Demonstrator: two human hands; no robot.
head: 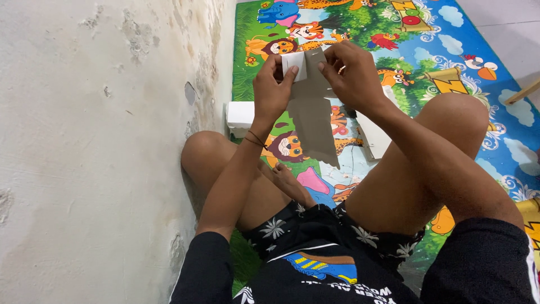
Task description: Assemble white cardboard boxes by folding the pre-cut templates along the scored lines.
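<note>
A: Left to right, quick. Peeling wall at 9 o'clock, a white box on the floor against it.
B: Hands?
A: Left hand at 12 o'clock, thumb and fingers clamped on the white folded flap at the top of the cardboard piece. Right hand just beside it, pinched shut on the same top edge, grey side.
B: Where's the cardboard?
A: Held in the air between the raised knees, hanging down toward 6 o'clock over the animal-print play mat. More white board sits at 3 o'clock behind the right forearm.
B: Handling?
A: Looks light, thin and flat, stiff enough to hang straight, but likely creases easily. Not slippery, I'd say. Best held at the top edge near the fold, both hands, as now.
</note>
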